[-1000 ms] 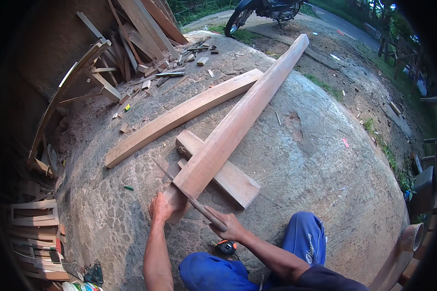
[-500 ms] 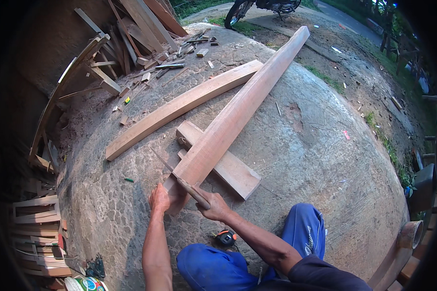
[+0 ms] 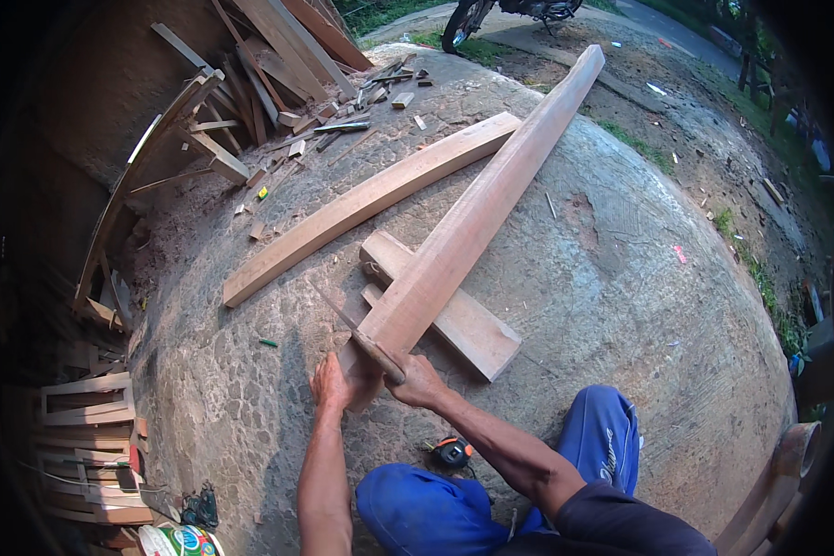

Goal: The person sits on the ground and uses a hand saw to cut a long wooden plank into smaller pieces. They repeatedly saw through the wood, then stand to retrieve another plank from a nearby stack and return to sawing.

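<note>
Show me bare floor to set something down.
Bare concrete lies right of the long beam and short board, toward the pink scrap. Another patch runs between left forearm and stacked frames, below the green stick. Crowded: wood scraps at upper left, and around saw, left hand and right hand.

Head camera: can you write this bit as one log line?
left hand: on near end of long beam | right hand: holding saw | long beam: across wood block | tape measure: on ground
</note>
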Demonstrator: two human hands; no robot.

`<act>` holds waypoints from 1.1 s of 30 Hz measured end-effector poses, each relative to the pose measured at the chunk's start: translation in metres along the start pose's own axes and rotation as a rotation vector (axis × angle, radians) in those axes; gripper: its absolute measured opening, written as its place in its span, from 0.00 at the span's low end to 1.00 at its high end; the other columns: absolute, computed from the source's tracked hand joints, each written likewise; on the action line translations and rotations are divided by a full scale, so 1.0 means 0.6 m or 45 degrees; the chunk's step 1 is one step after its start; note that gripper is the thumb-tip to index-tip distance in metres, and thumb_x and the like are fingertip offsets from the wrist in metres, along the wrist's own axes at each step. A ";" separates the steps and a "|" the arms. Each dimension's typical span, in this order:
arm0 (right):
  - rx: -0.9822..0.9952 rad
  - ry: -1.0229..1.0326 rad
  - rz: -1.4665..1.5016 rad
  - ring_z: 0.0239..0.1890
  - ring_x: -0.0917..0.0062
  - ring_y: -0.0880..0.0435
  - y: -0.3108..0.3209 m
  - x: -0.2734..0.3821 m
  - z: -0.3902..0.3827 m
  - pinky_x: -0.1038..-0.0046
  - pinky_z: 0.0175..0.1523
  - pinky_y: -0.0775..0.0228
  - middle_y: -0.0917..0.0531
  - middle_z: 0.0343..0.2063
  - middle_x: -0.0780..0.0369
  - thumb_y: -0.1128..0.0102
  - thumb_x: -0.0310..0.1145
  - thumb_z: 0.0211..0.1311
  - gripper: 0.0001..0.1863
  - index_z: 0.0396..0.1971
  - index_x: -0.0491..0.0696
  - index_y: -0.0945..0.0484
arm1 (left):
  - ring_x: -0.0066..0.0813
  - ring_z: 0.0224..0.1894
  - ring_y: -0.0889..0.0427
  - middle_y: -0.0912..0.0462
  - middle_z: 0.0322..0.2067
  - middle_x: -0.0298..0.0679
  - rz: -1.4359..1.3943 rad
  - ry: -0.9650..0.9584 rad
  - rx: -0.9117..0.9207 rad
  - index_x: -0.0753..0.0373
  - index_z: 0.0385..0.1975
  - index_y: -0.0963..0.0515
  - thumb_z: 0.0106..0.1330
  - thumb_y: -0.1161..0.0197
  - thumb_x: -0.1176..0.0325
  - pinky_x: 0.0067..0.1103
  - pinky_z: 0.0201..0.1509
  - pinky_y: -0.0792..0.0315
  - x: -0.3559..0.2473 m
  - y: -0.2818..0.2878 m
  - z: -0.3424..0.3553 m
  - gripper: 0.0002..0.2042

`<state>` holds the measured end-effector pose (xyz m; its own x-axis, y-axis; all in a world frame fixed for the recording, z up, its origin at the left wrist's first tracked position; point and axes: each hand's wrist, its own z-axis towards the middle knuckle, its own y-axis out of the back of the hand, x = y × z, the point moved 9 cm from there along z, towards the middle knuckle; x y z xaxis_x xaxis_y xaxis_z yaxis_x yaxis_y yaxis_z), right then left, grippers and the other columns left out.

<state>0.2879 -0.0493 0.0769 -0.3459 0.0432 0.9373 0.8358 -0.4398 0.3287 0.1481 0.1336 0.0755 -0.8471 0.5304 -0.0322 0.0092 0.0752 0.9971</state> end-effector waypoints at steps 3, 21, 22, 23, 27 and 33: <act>0.001 0.002 0.043 0.40 0.49 0.12 0.091 0.018 -0.213 0.57 0.46 0.19 0.13 0.46 0.48 0.33 0.32 0.60 0.40 0.74 0.52 0.34 | 0.51 0.56 0.16 0.15 0.52 0.54 -0.237 0.111 0.322 0.67 0.56 0.24 0.39 0.15 0.51 0.41 0.60 0.24 0.002 0.000 0.023 0.43; 0.036 -0.125 0.133 0.47 0.60 0.09 0.133 0.013 -0.376 0.65 0.54 0.17 0.13 0.53 0.51 0.32 0.25 0.57 0.41 0.73 0.50 0.33 | 0.48 0.61 0.19 0.16 0.56 0.50 -0.249 0.082 0.312 0.63 0.59 0.26 0.37 0.15 0.50 0.40 0.65 0.27 -0.011 0.019 0.024 0.46; -0.019 -0.092 0.079 0.45 0.64 0.08 0.174 0.045 -0.432 0.68 0.53 0.18 0.11 0.49 0.52 0.33 0.22 0.56 0.41 0.73 0.47 0.32 | 0.49 0.61 0.18 0.16 0.56 0.51 -0.345 0.056 0.371 0.65 0.60 0.26 0.34 0.14 0.48 0.39 0.64 0.26 -0.008 0.022 0.037 0.49; -0.055 -0.053 0.061 0.44 0.64 0.08 0.192 0.068 -0.445 0.69 0.52 0.18 0.11 0.49 0.52 0.33 0.22 0.55 0.41 0.72 0.47 0.32 | 0.50 0.60 0.18 0.16 0.56 0.53 -0.433 0.035 0.380 0.66 0.60 0.27 0.32 0.13 0.46 0.39 0.64 0.25 -0.005 0.027 0.041 0.52; 0.061 -0.173 0.004 0.43 0.63 0.08 0.125 0.074 -0.259 0.68 0.49 0.19 0.13 0.49 0.49 0.33 0.22 0.54 0.40 0.71 0.46 0.30 | 0.47 0.61 0.20 0.16 0.53 0.49 -0.128 0.082 0.202 0.65 0.53 0.24 0.38 0.15 0.47 0.40 0.65 0.29 -0.011 0.025 0.009 0.43; -0.008 -0.114 0.075 0.51 0.60 0.11 0.012 0.002 -0.009 0.65 0.58 0.23 0.13 0.47 0.47 0.36 0.27 0.54 0.37 0.69 0.48 0.27 | 0.41 0.63 0.26 0.21 0.56 0.43 -0.002 0.105 0.017 0.59 0.58 0.29 0.49 0.19 0.48 0.40 0.66 0.37 -0.046 0.013 -0.063 0.38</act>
<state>0.2911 -0.0574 0.0799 -0.2567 0.0973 0.9616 0.8507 -0.4494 0.2726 0.1514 0.0876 0.0870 -0.8880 0.4590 -0.0278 0.0143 0.0879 0.9960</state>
